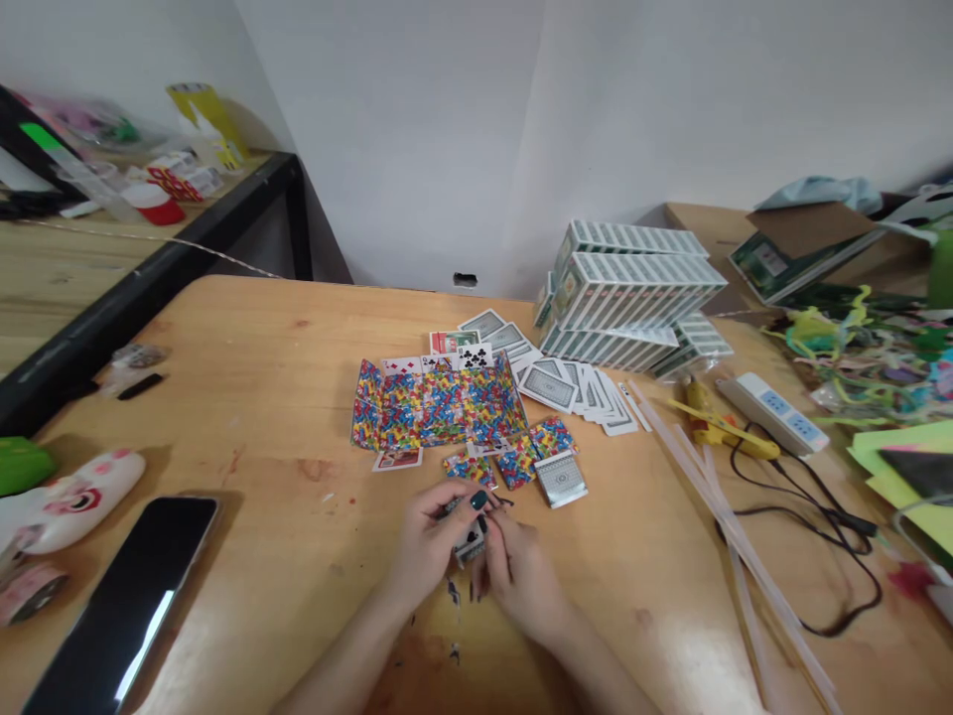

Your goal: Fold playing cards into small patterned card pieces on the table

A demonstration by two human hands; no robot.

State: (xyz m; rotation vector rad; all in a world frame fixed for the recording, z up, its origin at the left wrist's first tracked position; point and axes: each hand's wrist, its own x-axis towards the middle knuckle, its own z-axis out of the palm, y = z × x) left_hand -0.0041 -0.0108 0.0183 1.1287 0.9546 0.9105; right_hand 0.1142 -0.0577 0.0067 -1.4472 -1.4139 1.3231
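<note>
My left hand (pixel 432 541) is closed on a small playing card (pixel 469 544), with a black pip showing on its face. My right hand (pixel 527 571) pinches at the same card from the other side; the fingers hide much of it. Just beyond my hands lie small pieces covered in a colourful pattern (pixel 515 464) and a grey patterned card block (pixel 561 480). Behind these stands a folded panel (pixel 443 407) with the same bright pattern, playing cards along its top edge. Dark scraps (pixel 454 593) lie below my hands.
Face-down cards (pixel 547 385) fan out to the right, before stacked card boxes (pixel 632 288). Glue sticks (pixel 734 546), a yellow glue gun (pixel 704 417), its cable and a power strip (pixel 774 409) lie right. A phone (pixel 126 606) lies left.
</note>
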